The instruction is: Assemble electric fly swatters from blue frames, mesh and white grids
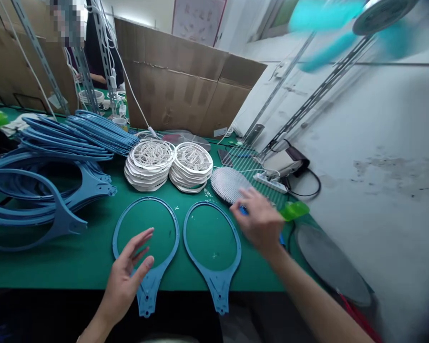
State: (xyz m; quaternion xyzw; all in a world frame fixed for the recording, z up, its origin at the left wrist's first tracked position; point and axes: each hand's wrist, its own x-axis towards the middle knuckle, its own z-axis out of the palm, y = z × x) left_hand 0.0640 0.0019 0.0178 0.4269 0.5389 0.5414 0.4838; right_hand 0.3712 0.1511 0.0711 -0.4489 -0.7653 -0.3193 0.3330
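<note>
Head view, blue frames (219,282), 2 white stacks (146,179)

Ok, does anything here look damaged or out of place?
The wall on the right has dark, worn-looking patches. At left, the pile of blue frames is uneven, with the front one askew. The left laid-out frame and the right one poke past the table's front edge, perhaps on purpose. Nothing looks spilled.
</note>
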